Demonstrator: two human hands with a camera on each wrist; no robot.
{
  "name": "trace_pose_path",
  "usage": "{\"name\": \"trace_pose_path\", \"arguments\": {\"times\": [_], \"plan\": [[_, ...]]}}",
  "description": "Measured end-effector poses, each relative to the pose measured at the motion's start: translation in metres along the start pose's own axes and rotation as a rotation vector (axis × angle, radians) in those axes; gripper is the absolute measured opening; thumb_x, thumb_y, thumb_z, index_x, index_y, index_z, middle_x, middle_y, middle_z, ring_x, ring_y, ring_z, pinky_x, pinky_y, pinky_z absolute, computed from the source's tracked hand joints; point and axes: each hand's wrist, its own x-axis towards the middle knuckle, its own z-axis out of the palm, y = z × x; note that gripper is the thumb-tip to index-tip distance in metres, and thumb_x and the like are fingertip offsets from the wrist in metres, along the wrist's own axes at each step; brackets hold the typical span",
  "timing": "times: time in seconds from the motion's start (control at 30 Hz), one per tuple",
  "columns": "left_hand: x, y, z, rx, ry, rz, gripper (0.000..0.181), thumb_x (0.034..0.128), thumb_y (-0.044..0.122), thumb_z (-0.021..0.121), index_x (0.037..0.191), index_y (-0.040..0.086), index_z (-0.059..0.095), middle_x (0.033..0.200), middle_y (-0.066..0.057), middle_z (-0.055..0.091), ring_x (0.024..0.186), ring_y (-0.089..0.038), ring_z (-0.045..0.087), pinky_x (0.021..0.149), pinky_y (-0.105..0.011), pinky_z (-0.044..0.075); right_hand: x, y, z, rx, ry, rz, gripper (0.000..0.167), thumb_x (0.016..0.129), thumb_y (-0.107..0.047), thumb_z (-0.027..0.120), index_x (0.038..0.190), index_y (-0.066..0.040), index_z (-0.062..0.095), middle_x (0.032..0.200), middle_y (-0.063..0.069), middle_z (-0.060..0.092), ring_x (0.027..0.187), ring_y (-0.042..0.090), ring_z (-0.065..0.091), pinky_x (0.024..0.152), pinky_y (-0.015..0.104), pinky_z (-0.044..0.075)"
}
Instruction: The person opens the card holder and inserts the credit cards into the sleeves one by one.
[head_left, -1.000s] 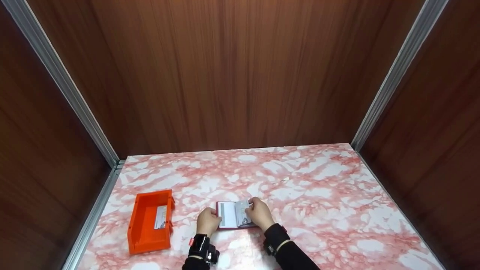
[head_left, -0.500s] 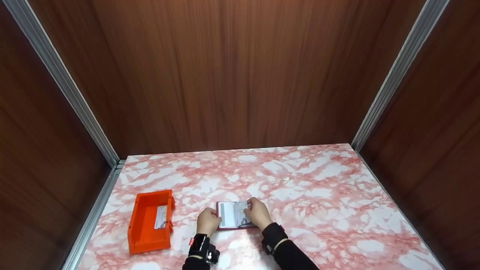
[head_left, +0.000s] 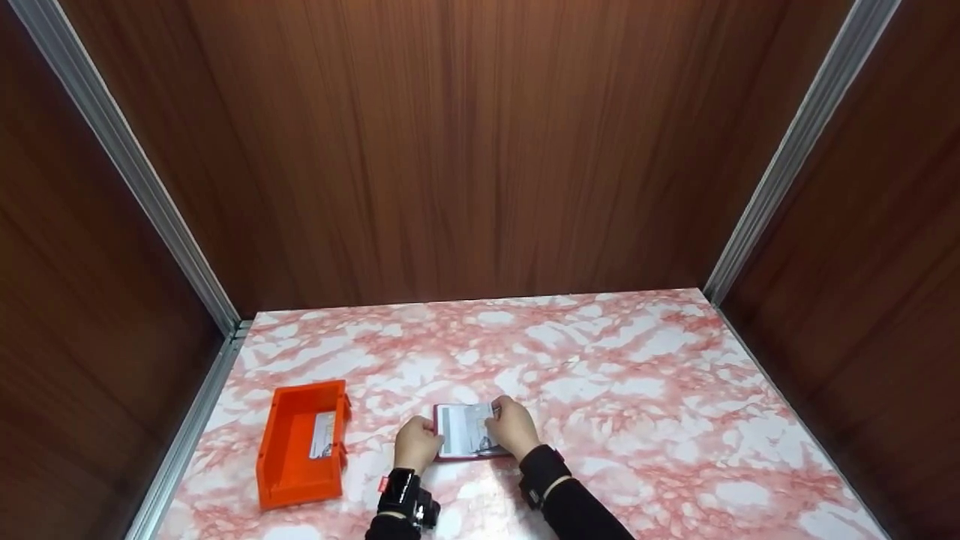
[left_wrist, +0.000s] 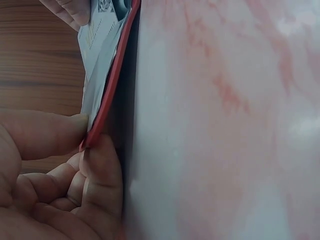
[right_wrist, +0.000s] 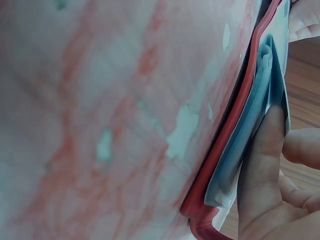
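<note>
Red-covered booklet (head_left: 452, 444) is open, low over the marbled surface (head_left: 637, 420); your left hand (head_left: 416, 442), grip narrow, pinches its left edge, and your right hand (head_left: 516, 427), grip also narrow, pinches a raised pale leaf (head_left: 477, 426) of it. Left of the booklet stands an orange bin (head_left: 289, 442), printed card (head_left: 322, 434) inside.

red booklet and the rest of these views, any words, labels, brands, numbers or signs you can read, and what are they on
Nothing is legible in any view.
Printed leaf the right hand pinches over the red booklet: too blurred to read.
Printed card in the orange bin: too small to read.
Red tag on the left wristband: too small to tell.
</note>
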Motion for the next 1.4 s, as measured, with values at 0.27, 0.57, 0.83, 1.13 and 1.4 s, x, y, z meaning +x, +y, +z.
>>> {"name": "trace_pose_path", "arguments": {"times": [0.27, 0.57, 0.83, 1.13, 1.4], "plan": [[0.001, 0.008, -0.002, 0.042, -0.025, -0.065, 0.016, 0.0702, 0.0, 0.072, 0.084, -0.003, 0.065, 0.071, -0.005, 0.062, 0.069, -0.023, 0.059, 0.067, -0.04, 0.05, 0.003, -0.002, 0.006, -0.028, 0.011, 0.023, 0.017, 0.078, -0.003, 0.069, 0.094, 0.001, 0.063, 0.074, 0.005, 0.06, 0.071, 0.025, 0.059, 0.07, 0.042, 0.05], [0.002, 0.005, -0.001, 0.049, -0.03, -0.073, 0.016, 0.0704, 0.0, 0.071, 0.085, -0.003, 0.065, 0.071, -0.005, 0.062, 0.069, -0.021, 0.059, 0.068, -0.038, 0.05, 0.001, -0.006, 0.006, -0.057, 0.015, 0.042, 0.014, 0.077, -0.005, 0.07, 0.087, -0.004, 0.06, 0.073, 0.006, 0.06, 0.073, 0.03, 0.061, 0.072, 0.045, 0.05], [0.002, 0.006, -0.003, 0.035, -0.044, -0.066, 0.014, 0.0708, 0.001, 0.071, 0.083, -0.003, 0.064, 0.071, -0.004, 0.062, 0.069, -0.021, 0.058, 0.068, -0.039, 0.049, 0.0, -0.008, 0.006, -0.084, 0.017, -0.018, 0.012, 0.076, -0.004, 0.069, 0.087, -0.001, 0.063, 0.074, 0.008, 0.062, 0.073, 0.03, 0.062, 0.072, 0.045, 0.05], [0.002, 0.006, -0.004, 0.03, -0.069, -0.068, 0.014, 0.0721, 0.002, 0.071, 0.083, -0.003, 0.064, 0.073, -0.005, 0.063, 0.071, -0.021, 0.058, 0.069, -0.038, 0.049, -0.002, -0.013, 0.005, -0.092, 0.014, -0.127, 0.015, 0.079, 0.001, 0.063, 0.093, 0.005, 0.067, 0.081, 0.014, 0.068, 0.077, 0.031, 0.066, 0.072, 0.043, 0.052], [0.001, 0.005, -0.004, 0.018, -0.076, -0.063, 0.014, 0.0737, 0.004, 0.07, 0.085, -0.003, 0.064, 0.073, -0.005, 0.063, 0.071, -0.019, 0.057, 0.068, -0.037, 0.048, -0.002, -0.016, 0.007, -0.052, -0.02, -0.126, 0.017, 0.082, 0.001, 0.062, 0.098, 0.005, 0.068, 0.083, 0.013, 0.069, 0.076, 0.025, 0.065, 0.072, 0.039, 0.053]]}}
